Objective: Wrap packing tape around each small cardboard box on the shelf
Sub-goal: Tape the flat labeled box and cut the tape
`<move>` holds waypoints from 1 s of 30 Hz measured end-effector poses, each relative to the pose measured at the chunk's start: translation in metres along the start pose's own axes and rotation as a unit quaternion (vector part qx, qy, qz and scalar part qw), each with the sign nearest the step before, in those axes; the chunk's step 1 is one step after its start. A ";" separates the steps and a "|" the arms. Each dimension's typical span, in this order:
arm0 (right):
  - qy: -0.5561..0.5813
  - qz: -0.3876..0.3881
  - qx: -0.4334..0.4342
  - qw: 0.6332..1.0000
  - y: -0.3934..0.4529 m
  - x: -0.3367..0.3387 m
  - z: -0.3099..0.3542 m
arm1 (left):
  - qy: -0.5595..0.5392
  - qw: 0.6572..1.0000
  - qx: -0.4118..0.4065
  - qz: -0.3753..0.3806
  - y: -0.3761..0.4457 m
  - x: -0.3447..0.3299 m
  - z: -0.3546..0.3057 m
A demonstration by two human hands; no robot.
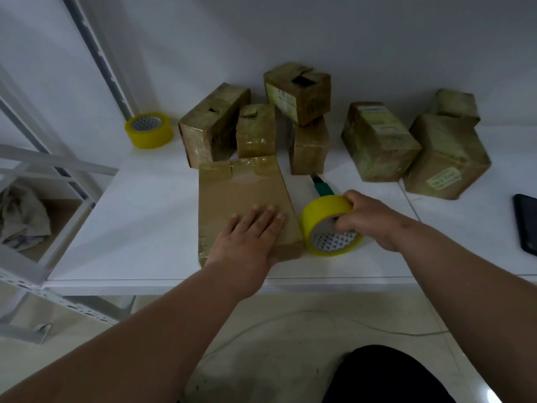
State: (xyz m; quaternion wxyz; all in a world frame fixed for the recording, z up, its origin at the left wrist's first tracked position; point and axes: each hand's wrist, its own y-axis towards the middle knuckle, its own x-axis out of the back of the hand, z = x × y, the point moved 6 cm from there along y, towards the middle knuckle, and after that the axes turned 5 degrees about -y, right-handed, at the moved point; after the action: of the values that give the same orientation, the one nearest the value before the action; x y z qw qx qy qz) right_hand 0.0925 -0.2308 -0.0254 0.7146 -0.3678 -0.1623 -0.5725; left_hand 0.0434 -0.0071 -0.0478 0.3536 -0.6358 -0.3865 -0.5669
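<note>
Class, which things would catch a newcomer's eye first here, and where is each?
The bright yellow tape roll gripped by the right hand at centre, beside the flat cardboard box that the left hand presses. A second yellow roll sits back left, near a cluster of taped boxes.

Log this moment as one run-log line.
left hand: flat on box | right hand: grips tape roll beside box | spare roll: back left | phase: taping

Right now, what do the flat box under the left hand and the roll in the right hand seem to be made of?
The flat box looks like matte brown cardboard, with glossy clear tape shining along its far edge. The roll seems to be yellowish plastic packing tape with a smooth sheen, wound on a patterned core, probably cardboard.
</note>
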 end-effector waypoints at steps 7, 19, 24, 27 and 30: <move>0.147 0.001 0.058 0.987 -0.023 0.021 0.033 | -0.114 0.991 -0.001 -0.077 -0.009 0.022 0.005; 0.077 -0.018 0.282 0.956 -0.093 0.023 0.197 | -0.439 0.870 0.030 -0.222 -0.047 0.095 0.029; 0.046 0.025 0.290 0.956 -0.100 -0.004 0.202 | -0.413 0.886 0.021 -0.209 -0.065 0.096 0.039; -0.002 0.016 0.304 0.953 -0.103 0.002 0.206 | -0.410 0.890 0.025 -0.198 -0.066 0.096 0.044; 0.013 -0.031 0.286 0.958 -0.104 0.030 0.197 | -0.423 0.886 0.033 -0.186 -0.071 0.091 0.051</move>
State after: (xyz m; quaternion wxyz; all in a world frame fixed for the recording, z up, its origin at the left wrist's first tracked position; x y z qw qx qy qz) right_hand 0.0409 -0.1199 0.1630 0.7737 -0.1355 -0.3214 -0.5288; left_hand 0.0082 0.0780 0.0377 0.0649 -0.7197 -0.6291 -0.2863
